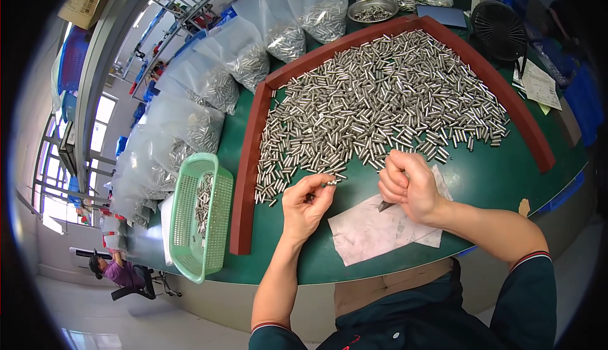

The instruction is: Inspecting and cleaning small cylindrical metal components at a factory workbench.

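Work at the green table (484,176) appears to be at the handling of single pieces. The left hand (306,209) pinches a small metal pin (331,183) between the tips of thumb and forefinger, just in front of the near edge of a broad heap of pins (380,103). Its other fingers curl toward the palm; whether more metal lies inside cannot be told for sure.

The right hand (408,188) is near the left but apart from it, its fingers folded into a fist. A dark tool (384,206) shows one end below the fist, seemingly gripped there, with the rest hidden. Under this hand a stained pale cloth (364,229) lies on the table.

A dark red frame (246,185) bounds the heap at the left, far and right sides, leaving the near side open toward the person. Beyond the frame's left side stands a light green basket (179,248) with more pins inside.

Judging by this pose, the next move calls for a steady pinch on so small a piece, the tool's end kept clear of the left fingers, and the pin kept apart from its lookalikes in the heap.
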{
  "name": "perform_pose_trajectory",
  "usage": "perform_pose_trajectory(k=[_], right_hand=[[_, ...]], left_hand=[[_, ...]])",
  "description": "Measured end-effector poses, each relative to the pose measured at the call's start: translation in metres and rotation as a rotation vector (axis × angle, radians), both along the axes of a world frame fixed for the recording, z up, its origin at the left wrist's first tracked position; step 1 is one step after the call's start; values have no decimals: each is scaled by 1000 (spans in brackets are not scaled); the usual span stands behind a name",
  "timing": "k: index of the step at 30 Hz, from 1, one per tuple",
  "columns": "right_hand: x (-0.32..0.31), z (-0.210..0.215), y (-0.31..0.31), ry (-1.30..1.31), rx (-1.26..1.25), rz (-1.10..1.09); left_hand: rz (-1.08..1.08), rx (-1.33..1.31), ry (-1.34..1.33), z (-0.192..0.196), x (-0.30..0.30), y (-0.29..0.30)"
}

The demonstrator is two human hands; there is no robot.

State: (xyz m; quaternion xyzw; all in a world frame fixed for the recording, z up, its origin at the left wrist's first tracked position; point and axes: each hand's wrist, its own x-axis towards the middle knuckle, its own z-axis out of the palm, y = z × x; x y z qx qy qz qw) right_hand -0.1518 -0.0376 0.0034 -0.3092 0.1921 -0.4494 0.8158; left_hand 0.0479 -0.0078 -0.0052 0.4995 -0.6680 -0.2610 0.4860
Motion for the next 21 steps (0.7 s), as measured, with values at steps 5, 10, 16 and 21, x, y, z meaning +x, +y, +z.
perform_pose_trajectory(k=[5, 10, 16, 21], right_hand=[[-1, -1, 0, -6, -9, -1], [0, 0, 1, -13, -8, 4], [-1, -1, 0, 3, -3, 4], [2, 0, -1, 32, 3, -13]], left_hand=[[-4, 49, 62, -3, 2, -1], [-176, 408, 605, 0, 1, 3], [-333, 749, 989, 10, -9, 2], [-289, 836, 943, 8, -10, 1]])
